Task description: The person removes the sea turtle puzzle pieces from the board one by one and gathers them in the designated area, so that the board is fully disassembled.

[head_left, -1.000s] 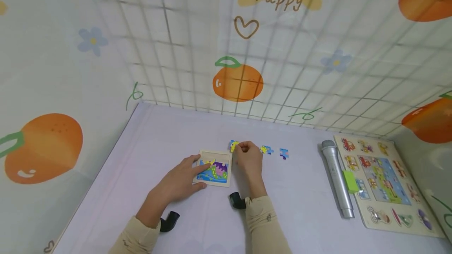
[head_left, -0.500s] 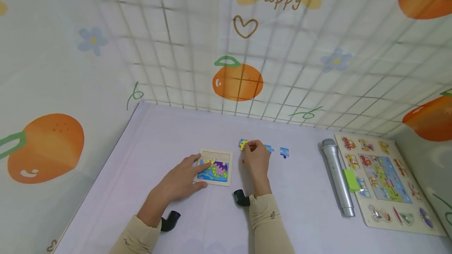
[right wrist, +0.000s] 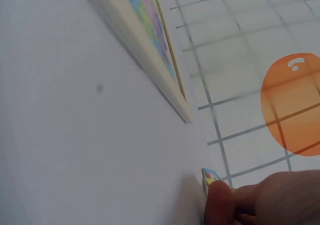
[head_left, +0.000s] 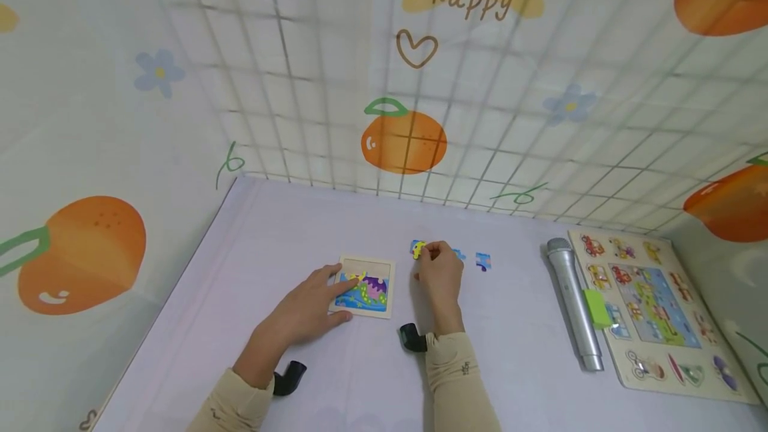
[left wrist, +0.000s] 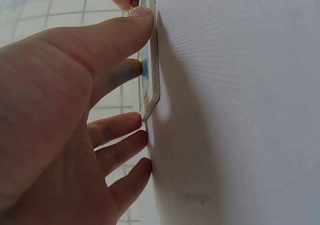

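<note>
My left hand (head_left: 306, 309) rests on a small square wooden puzzle tray (head_left: 391, 285), its fingers mostly extended. Its index finger touches the colourful picture, and its thumb lies at the near edge in the left wrist view. Assembled pieces fill the tray's lower part; a bare strip shows along the top. Right of the tray, my right hand (head_left: 441, 279) pinches a blue and yellow puzzle piece (head_left: 417, 249) between thumb and fingertips; the piece (right wrist: 210, 176) also shows in the right wrist view. Another blue puzzle piece (head_left: 459, 254) is partly hidden behind that hand.
A loose puzzle piece (head_left: 483, 261) lies farther right. A silver microphone (head_left: 574, 305) and a bright green block (head_left: 596, 309) lie by a large wooden picture board (head_left: 660, 305). Black curved objects (head_left: 291, 377) sit near both wrists. A grid stands behind the printed cloth at the back.
The right hand has moved right with its pinched piece, away from the tray's upper right corner, and now covers part of another piece. The left hand stays put.
</note>
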`<state>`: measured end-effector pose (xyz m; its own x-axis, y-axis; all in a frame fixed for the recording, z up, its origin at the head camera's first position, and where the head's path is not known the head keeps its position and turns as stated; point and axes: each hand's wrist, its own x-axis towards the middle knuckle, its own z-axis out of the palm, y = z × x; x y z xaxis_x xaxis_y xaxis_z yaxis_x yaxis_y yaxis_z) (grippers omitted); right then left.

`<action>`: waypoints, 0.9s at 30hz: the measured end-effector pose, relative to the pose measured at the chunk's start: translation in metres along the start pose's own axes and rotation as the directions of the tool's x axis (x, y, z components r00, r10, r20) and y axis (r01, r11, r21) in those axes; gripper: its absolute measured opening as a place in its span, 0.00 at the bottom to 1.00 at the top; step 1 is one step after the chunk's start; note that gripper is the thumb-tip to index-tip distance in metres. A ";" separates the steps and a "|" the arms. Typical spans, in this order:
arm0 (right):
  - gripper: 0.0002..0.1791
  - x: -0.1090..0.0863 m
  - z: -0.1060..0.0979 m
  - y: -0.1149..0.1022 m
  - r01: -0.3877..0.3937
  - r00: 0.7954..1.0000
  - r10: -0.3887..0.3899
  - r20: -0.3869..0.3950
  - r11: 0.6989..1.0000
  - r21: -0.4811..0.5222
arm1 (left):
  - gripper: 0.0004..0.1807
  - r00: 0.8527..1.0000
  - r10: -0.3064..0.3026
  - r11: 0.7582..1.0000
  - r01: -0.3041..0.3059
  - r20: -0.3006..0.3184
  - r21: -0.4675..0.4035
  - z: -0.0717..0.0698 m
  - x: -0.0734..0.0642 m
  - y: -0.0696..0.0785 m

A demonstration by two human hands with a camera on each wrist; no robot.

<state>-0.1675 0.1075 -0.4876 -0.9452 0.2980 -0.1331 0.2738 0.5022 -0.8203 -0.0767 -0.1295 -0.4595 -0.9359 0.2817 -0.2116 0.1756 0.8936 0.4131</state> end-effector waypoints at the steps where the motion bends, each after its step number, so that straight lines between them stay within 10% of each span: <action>1: 0.09 0.000 0.000 0.000 0.000 1.000 0.000 -0.003 1.000 -0.001 | 0.35 1.000 -0.001 1.000 0.001 -0.001 0.000 0.000 0.000 0.000; 27: 0.15 -0.006 0.004 -0.001 0.113 0.992 -0.122 -0.024 0.969 -0.221 | 0.35 1.000 -0.002 1.000 0.003 -0.004 0.011 0.003 0.001 -0.001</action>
<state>-0.1632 0.1019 -0.4887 -0.9671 0.2538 -0.0191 0.1972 0.6995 -0.6869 -0.0771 -0.1294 -0.4624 -0.9376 0.2780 -0.2087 0.1765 0.8980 0.4030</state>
